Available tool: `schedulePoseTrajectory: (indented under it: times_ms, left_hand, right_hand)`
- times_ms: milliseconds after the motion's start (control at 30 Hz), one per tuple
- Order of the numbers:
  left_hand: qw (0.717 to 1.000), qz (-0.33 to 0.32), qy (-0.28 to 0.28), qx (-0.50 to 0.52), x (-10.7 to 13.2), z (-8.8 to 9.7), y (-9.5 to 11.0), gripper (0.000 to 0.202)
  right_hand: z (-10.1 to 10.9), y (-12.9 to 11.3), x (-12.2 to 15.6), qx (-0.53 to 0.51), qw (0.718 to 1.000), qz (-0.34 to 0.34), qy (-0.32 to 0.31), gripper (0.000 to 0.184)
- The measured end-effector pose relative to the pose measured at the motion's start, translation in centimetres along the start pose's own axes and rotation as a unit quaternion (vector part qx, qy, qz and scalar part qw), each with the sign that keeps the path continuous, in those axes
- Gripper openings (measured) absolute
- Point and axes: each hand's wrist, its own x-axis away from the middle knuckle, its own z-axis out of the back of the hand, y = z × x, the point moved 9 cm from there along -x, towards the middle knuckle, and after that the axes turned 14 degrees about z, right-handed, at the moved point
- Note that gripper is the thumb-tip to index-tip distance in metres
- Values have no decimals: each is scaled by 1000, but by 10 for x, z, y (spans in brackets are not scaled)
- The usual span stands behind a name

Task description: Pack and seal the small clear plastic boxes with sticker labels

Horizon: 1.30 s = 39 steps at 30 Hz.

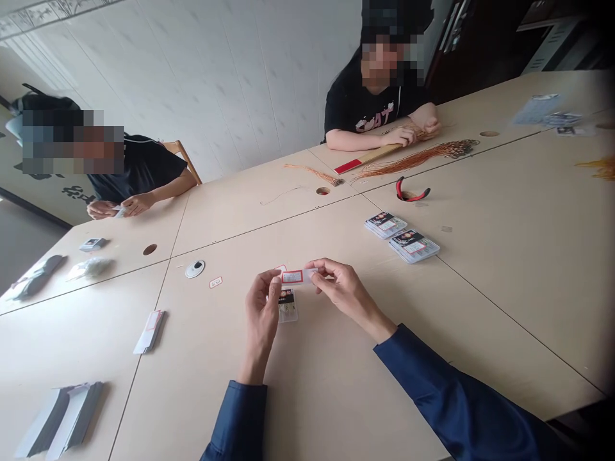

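My left hand [263,306] and my right hand [339,287] meet over the middle of the pale table [336,384]. Between their pinched fingertips they hold a small white label with a red border [293,276]. A small clear packet with a black printed card [287,305] hangs just under the label, against my left fingers. Both hands are closed in a pinch, and both sleeves are dark blue.
Two stacks of the same packets [403,235] lie to the right. A loose label [216,282], a round white disc [195,269] and a label stack [150,331] lie left. Red-handled pliers [410,191] and copper wire bundles [423,157] lie beyond. Two other people sit at the far side.
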Motion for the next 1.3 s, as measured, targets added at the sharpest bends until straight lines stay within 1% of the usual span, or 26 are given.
schedulePoseTrajectory:
  times_ms: [67, 167, 233, 300, 367, 467, 533, 567, 667, 767, 867, 933, 967, 1033, 1067, 1100, 1133, 1200, 1233, 1300]
  left_hand:
    - [998, 14, -7, 56, 0, 4, -5, 22]
    - [995, 13, -2, 99, -1, 13, -8, 22]
    - [992, 25, -18, 123, -4, 15, -12, 22]
    - [987, 46, -40, 149, -7, 13, -17, 22]
    - [984, 58, -57, 158, -8, 10, -19, 23]
    - [986, 51, -54, 152, -9, 8, -19, 22]
    - [987, 44, -44, 150, -9, 9, -19, 22]
    - [987, 43, -39, 151, -8, 10, -19, 22]
    - [985, 45, -45, 163, -7, 10, -19, 22]
    - [980, 58, -80, 172, -5, 4, -20, 23]
    - [979, 64, -94, 170, -3, 1, -21, 23]
    - [980, 62, -88, 167, -2, 2, -21, 23]
    - [981, 59, -85, 164, -2, 2, -21, 23]
    - [983, 53, -76, 156, -2, 4, -20, 24]
    - [985, 50, -73, 151, -2, 5, -19, 24]
    - [985, 47, -70, 147, -2, 6, -18, 24]
    - [986, 46, -68, 145, -1, 6, -18, 24]
    - [986, 46, -68, 148, -2, 6, -19, 24]
    - [985, 48, -70, 153, -2, 6, -19, 23]
    - [982, 53, -72, 164, -2, 5, -20, 23]
  right_hand:
    - [-9, -2, -3, -21, 1000, -6, -14, 28]
    - [-20, -6, -13, -64, 998, -9, -20, 29]
    - [-25, -7, -18, -84, 996, -10, -20, 30]
    - [-27, -4, -19, -95, 995, -17, -5, 32]
    - [-25, 1, -16, -101, 994, -30, 22, 33]
    - [-23, 8, -10, -122, 990, -46, 52, 43]
    - [-26, 9, -7, -144, 987, -55, 45, 52]
    - [-29, 9, -6, -150, 986, -58, 32, 53]
    - [-37, 4, -5, -143, 988, -60, -8, 41]
    - [-38, 0, -4, -133, 990, -54, -8, 34]
    - [-39, 0, -3, -125, 991, -46, -6, 32]
    - [-38, 3, -1, -101, 994, -36, 0, 38]
    - [-34, 2, -1, -71, 997, -19, 19, 43]
    - [-22, -10, 0, 37, 995, 55, 76, 49]
    - [-16, -21, 1, 103, 984, 106, 103, 47]
    - [-14, -33, 4, 165, 966, 157, 120, 40]
    - [-15, -43, 6, 213, 948, 201, 122, 30]
    - [-21, -56, 8, 262, 926, 253, 98, 9]
    - [-24, -60, 8, 274, 921, 265, 85, 5]
    - [-27, -64, 8, 289, 915, 272, 70, 5]
